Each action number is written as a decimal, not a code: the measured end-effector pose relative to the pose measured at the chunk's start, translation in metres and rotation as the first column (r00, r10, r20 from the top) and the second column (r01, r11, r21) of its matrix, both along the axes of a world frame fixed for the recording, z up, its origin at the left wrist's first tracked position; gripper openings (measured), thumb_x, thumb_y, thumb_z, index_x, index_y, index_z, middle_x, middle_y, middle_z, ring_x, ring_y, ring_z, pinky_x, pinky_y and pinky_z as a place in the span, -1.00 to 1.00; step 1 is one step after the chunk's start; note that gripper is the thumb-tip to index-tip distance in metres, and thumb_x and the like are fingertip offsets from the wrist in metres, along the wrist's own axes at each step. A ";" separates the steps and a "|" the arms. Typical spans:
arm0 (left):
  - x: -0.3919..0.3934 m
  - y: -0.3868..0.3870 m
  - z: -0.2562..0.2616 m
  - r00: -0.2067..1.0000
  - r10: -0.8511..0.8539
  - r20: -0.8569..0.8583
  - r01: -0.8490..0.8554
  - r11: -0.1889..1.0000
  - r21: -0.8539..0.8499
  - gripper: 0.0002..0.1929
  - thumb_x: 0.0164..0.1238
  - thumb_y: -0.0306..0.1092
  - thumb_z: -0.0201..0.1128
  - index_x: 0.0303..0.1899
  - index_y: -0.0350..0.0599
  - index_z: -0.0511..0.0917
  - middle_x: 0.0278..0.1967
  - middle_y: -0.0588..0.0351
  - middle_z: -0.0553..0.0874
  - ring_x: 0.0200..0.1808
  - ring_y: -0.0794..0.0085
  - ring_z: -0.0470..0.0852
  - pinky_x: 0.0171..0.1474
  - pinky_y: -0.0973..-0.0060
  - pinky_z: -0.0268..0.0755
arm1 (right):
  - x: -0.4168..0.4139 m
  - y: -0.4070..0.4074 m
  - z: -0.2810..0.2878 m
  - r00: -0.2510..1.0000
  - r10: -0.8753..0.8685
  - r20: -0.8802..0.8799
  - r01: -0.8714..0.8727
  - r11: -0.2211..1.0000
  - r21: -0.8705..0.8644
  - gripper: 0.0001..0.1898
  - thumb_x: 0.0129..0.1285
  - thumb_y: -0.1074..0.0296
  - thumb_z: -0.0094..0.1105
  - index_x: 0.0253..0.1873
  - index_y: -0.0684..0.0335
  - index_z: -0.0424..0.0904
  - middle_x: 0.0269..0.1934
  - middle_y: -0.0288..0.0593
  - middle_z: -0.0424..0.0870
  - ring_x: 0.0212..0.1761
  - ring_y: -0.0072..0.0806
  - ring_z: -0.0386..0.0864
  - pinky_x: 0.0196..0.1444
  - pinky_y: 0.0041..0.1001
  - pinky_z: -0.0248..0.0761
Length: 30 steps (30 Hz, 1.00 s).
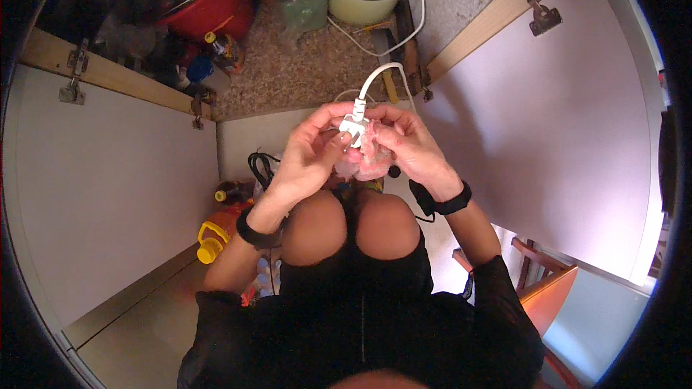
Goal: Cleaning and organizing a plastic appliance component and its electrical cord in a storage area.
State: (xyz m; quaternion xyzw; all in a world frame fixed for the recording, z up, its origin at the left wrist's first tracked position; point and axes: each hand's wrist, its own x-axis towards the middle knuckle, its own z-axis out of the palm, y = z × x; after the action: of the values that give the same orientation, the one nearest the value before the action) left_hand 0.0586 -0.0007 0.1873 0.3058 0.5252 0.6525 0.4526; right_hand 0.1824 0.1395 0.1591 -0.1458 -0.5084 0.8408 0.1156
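My left hand grips a white electrical plug from its left side, the thumb lying near the metal prongs. A white power cord rises from the plug, bends over and runs back down on the right. Against the plug's right side, my right hand pinches a crumpled pink cloth, part of which hangs below the fingers. Both hands are close together above my knees, in front of the cabinet opening. The right fingertips behind the plug are partly hidden.
Cabinet doors stand open at left and right. Inside are a red basin, a pale green pot, a yellow-handled tool and bottles. A yellow-capped jug stands on the floor; a wooden chair is lower right.
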 end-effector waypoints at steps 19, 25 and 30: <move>-0.010 0.002 -0.007 0.851 -0.037 0.524 0.013 0.999 0.049 -0.55 0.29 -0.60 0.14 0.22 -0.25 0.36 0.13 -0.03 0.53 -0.01 0.30 0.65 -0.08 0.44 0.65 | 0.002 -0.012 -0.003 0.988 -0.142 -0.056 0.152 0.911 0.383 -0.77 0.24 0.40 0.25 -0.05 0.36 0.55 -0.21 -0.27 0.61 -0.17 -0.64 0.54 -0.09 -0.55 0.44; -0.017 0.001 -0.023 0.768 -0.066 0.637 0.035 0.998 0.060 -0.51 0.27 -0.58 0.16 0.25 -0.26 0.31 0.14 -0.10 0.52 -0.01 0.21 0.65 -0.03 0.32 0.62 | -0.002 -0.021 -0.002 0.981 -0.148 -0.129 0.188 0.902 0.389 -0.62 0.16 0.59 0.27 0.08 0.36 0.42 -0.14 -0.21 0.51 -0.13 -0.61 0.54 0.04 -0.53 0.49; -0.015 -0.001 -0.026 0.733 -0.119 0.670 0.091 0.993 0.077 -0.49 0.27 -0.54 0.17 0.26 -0.25 0.28 0.06 -0.07 0.58 -0.06 0.24 0.67 -0.05 0.35 0.61 | -0.008 -0.024 0.008 0.970 -0.184 -0.157 0.224 0.931 0.288 -0.67 0.23 0.57 0.21 0.07 0.30 0.39 -0.23 -0.25 0.51 -0.18 -0.62 0.50 -0.07 -0.53 0.48</move>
State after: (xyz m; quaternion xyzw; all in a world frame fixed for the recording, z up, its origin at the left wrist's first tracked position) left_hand 0.0433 -0.0021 0.1609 0.0873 0.2956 0.7022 0.6418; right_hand 0.1747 0.1158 0.1673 -0.1243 -0.6052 0.7435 0.2558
